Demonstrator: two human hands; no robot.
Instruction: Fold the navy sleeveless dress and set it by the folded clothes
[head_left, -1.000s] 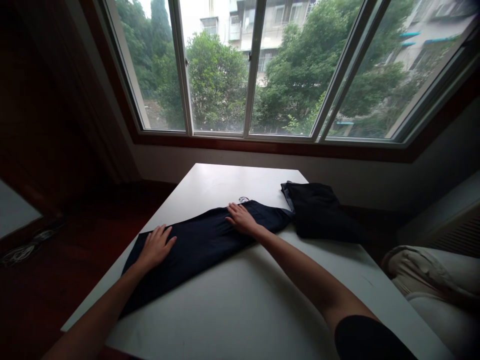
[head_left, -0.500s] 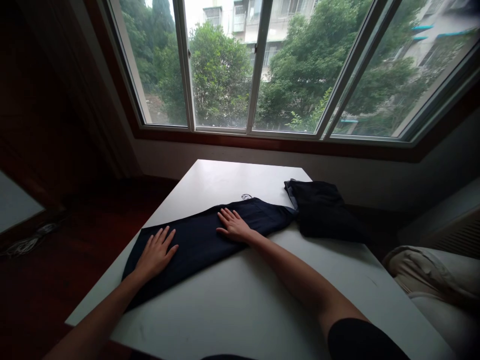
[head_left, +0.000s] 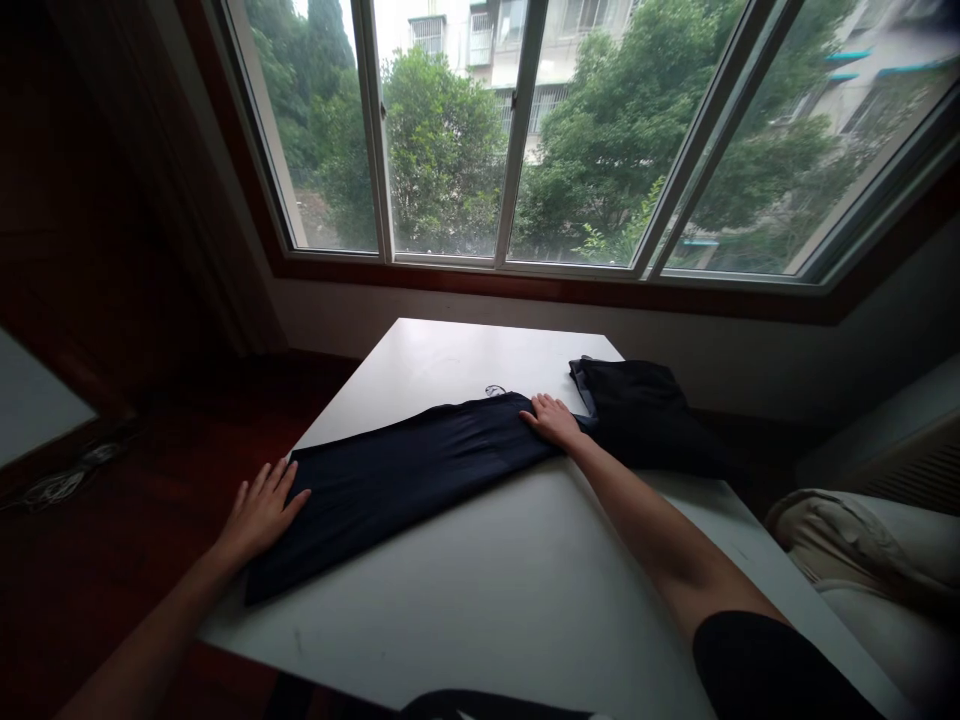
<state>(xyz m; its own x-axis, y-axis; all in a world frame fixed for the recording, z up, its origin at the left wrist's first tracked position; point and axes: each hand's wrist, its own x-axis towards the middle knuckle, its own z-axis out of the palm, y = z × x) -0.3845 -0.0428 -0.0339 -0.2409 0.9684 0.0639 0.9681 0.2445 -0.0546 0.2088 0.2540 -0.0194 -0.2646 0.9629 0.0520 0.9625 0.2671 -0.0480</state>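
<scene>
A pair of dark navy trousers (head_left: 405, 470), folded lengthwise, lies at a slant across the white table (head_left: 480, 590). At the trousers' near-left end rests my left hand (head_left: 262, 508), palm down with fingers spread. My right hand (head_left: 553, 418) lies flat on the far-right end, by the waist, its fingers stretched out. A thin looped drawstring (head_left: 495, 390) sticks out past the upper edge of the cloth. Just right of my right hand sits a folded dark garment (head_left: 641, 415) with a greyish inner edge showing.
A wide window (head_left: 517, 150) spans the wall behind the table. Pale bundled fabric (head_left: 862, 550) sits at the right, beside the table. Coiled cables (head_left: 64, 485) lie on the dark red floor (head_left: 150, 540) to the left.
My hands have slid apart along the trousers, the left toward the near-left end and the right toward the waist. The cloth now lies straighter.
</scene>
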